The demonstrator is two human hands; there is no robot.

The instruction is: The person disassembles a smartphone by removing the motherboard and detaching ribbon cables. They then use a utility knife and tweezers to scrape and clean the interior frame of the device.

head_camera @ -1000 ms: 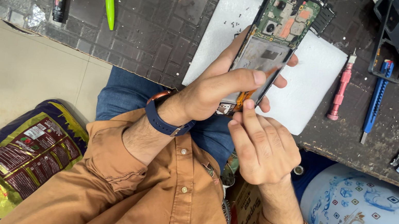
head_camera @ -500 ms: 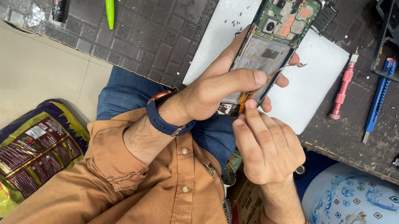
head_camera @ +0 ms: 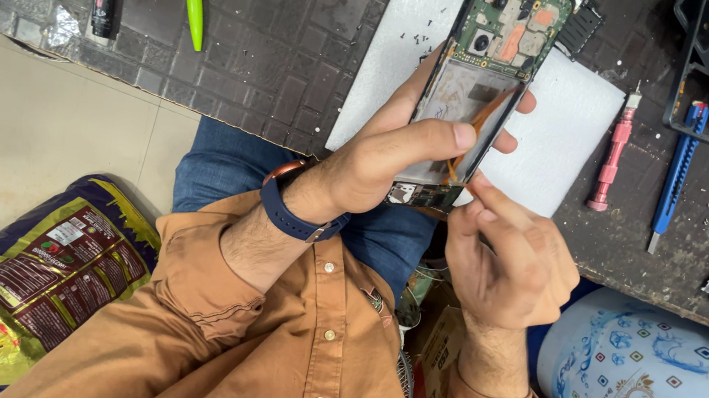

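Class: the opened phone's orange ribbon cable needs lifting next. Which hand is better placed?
Probably the right hand: its fingertips pinch at the orange ribbon cable, while the left hand grips the opened phone.

I see a dark, scuffed desk (head_camera: 284,41) with a grid pattern, above a pale beige tiled floor (head_camera: 29,144) in even light.

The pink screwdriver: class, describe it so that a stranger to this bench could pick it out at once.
Start at the white mat on the dark workbench. Just off its right edge lies the pink screwdriver, tip pointing away from the person. The blue screwdriver beside it is slimmer and longer; only this one is pink with a fat handle.
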